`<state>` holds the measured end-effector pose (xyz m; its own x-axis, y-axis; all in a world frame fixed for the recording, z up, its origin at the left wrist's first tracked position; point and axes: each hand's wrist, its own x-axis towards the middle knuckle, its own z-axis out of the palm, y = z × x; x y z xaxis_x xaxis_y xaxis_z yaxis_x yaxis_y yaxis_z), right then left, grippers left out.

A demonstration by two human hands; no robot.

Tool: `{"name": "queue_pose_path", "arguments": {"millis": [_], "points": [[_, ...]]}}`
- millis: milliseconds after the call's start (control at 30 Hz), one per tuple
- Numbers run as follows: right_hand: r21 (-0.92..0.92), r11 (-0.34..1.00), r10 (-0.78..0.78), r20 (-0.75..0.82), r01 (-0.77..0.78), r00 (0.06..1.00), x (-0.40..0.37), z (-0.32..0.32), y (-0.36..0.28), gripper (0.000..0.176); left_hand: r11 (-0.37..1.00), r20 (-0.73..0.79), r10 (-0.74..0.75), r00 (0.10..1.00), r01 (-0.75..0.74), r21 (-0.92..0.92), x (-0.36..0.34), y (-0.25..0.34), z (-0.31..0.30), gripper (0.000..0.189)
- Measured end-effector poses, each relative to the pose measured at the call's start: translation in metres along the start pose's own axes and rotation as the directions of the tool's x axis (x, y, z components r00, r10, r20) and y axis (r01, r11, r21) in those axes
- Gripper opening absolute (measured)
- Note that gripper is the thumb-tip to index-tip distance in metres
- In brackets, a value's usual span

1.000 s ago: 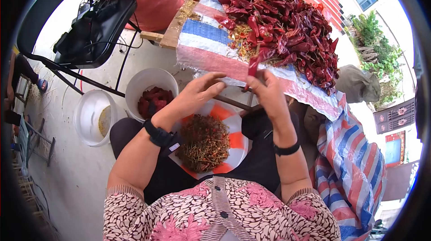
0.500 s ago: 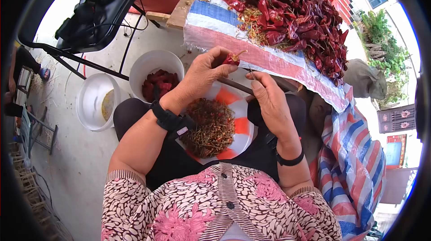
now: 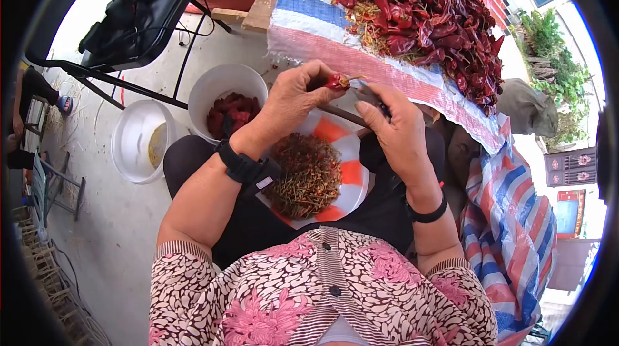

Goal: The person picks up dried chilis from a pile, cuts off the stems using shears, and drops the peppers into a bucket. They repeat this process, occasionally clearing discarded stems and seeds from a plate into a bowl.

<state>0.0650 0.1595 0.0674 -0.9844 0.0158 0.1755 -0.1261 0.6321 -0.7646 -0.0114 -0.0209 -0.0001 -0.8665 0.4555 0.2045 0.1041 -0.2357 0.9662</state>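
Chilli [image 3: 336,81], red with its pale stem showing, is held in the air between the two hands, beyond the stem-filled basin [image 3: 351,172]. The left hand [image 3: 293,96] has its thumb and fingers pinched closed around the pod, stem end pointing toward the right hand [image 3: 398,128]. There, the thumb and curled fingers close on a small metal tool [image 3: 363,90], its tip near the stem; its full shape is hidden. A big heap of dried chillies [image 3: 432,17] lies ahead on a striped sheet [image 3: 309,39], and a white bucket [image 3: 198,98] holds red pieces on the left.
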Motion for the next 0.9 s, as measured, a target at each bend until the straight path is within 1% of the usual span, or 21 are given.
{"name": "queue_pose_path", "arguments": {"millis": [33,100,167,200,267,300,367,400,433,467,500,533,567,600,633,667,700,733,800,833,900], "points": [[0.014,0.999,0.038,-0.024,-0.038,0.999,0.000,0.000,-0.003,0.032,1.000,0.019,0.005,1.000,-0.005,0.006,-0.001,0.000,0.000,0.016],[0.302,0.952,0.037,0.060,-0.054,0.998,0.004,0.001,-0.003,0.028,1.000,0.058,0.019,0.998,-0.020,0.012,-0.001,-0.001,0.001,0.017],[0.489,0.866,0.052,0.122,-0.105,0.991,0.006,0.004,-0.001,0.023,0.998,0.099,0.051,0.994,-0.054,0.024,-0.003,0.002,0.006,0.016],[0.536,0.833,0.066,0.149,-0.137,0.987,0.009,0.007,0.002,0.021,0.997,0.117,0.068,0.991,-0.073,0.031,-0.005,0.003,0.008,0.016],[0.621,0.758,0.083,0.211,-0.200,0.974,0.015,0.013,0.005,0.018,0.996,0.118,0.053,0.992,-0.061,0.061,-0.008,0.004,0.012,0.016],[0.571,0.809,0.033,0.188,-0.137,0.982,0.017,0.014,0.002,0.018,0.995,0.116,0.046,0.992,-0.055,0.077,-0.008,0.004,0.013,0.015],[0.464,0.886,-0.065,0.149,-0.012,0.987,0.016,0.015,-0.005,0.020,0.989,0.162,0.084,0.983,-0.103,0.109,-0.008,0.001,0.012,0.018],[0.338,0.928,-0.197,0.094,0.155,0.976,0.017,0.017,-0.002,0.020,0.985,0.187,0.100,0.977,-0.125,0.123,-0.009,0.000,0.013,0.020],[0.197,0.929,-0.331,0.058,0.315,0.942,0.020,0.019,0.003,0.020,0.996,0.183,0.071,0.980,-0.078,0.033,-0.010,0.001,0.015,0.021],[0.047,0.886,-0.463,0.043,0.462,0.885,0.021,0.021,0.006,0.020,0.998,0.182,0.041,0.982,-0.032,-0.057,-0.013,0.004,0.018,0.022],[0.171,0.921,-0.351,-0.021,0.349,0.936,0.020,0.025,0.004,0.021,0.989,0.183,0.013,0.983,0.014,-0.145,-0.016,0.008,0.021,0.023],[0.299,0.925,-0.225,-0.066,0.235,0.972,0.017,0.031,0.000,0.022,0.984,0.181,-0.030,0.983,0.061,-0.168,-0.019,0.011,0.023,0.022],[0.425,0.896,-0.093,-0.092,0.124,0.991,0.016,0.035,-0.004,0.023,0.976,0.177,-0.072,0.981,0.106,-0.192,-0.021,0.015,0.025,0.021],[0.629,0.775,0.033,0.047,-0.056,0.998,0.021,0.030,-0.005,0.025,0.965,0.174,-0.114,0.978,0.151,-0.216,-0.022,0.016,0.026,0.019],[0.769,0.590,0.126,0.212,-0.245,0.969,0.029,0.022,-0.004,0.027,0.980,0.125,-0.036,0.992,0.059,-0.191,-0.020,0.008,0.027,0.017],[0.832,0.358,0.175,0.386,-0.424,0.906,0.034,0.017,-0.004,0.030,0.994,0.109,-0.003,0.994,0.015,-0.108,-0.020,0.005,0.025,0.014],[0.819,0.388,0.264,0.339,-0.421,0.903,0.036,0.022,-0.009,0.034,0.999,0.097,0.032,0.995,-0.029,-0.023,-0.018,0.004,0.022,0.015],[0.818,0.405,0.213,0.351,-0.410,0.912,0.037,0.021,-0.009,0.034,0.995,0.089,0.068,0.994,-0.074,0.064,-0.016,0.004,0.021,0.017],[0.815,0.434,0.111,0.374,-0.383,0.921,0.037,0.017,-0.007,0.034,0.976,0.067,0.114,0.991,-0.124,0.178,-0.017,0.012,0.020,0.017],[0.832,0.377,0.109,0.396,-0.406,0.912,0.039,0.017,-0.008,0.034,0.961,0.060,0.134,0.989,-0.145,0.235,-0.018,0.015,0.020,0.017],[0.854,0.260,0.104,0.440,-0.452,0.892,0.041,0.018,-0.009,0.034,0.947,0.023,0.189,0.982,-0.188,0.261,-0.018,0.013,0.021,0.018]]}}
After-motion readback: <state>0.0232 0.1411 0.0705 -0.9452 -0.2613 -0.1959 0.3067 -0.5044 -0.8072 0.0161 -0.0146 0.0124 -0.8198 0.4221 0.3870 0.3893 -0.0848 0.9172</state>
